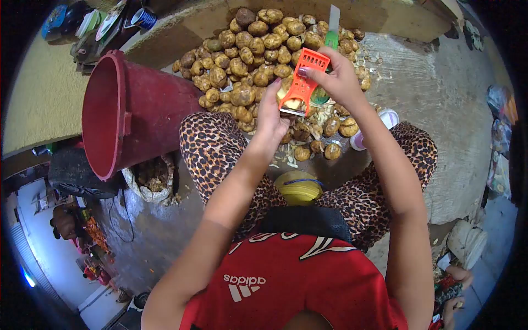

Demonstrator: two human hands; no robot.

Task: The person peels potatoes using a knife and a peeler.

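Observation:
My right hand (342,80) grips an orange peeler (303,77), its thumb pressed on the flat perforated body. The peeler's metal blade end points down toward me, over a pale, peeled potato (293,103). My left hand (273,113) is closed around that potato from the left; the peeler covers much of it. Just beyond my right hand, a knife (333,26) with a green handle points away from me; I cannot tell whether it lies on the pile or is held too. A heap of unpeeled, dirt-stained potatoes (242,67) spreads in front of both hands.
A large dark red bucket (159,88) lies tipped at the left, its mouth facing left. Below it stands an open sack (151,184). A white tub (388,118) is by my right knee. A yellow-green round object (298,190) sits between my legs. Peel scraps litter the floor.

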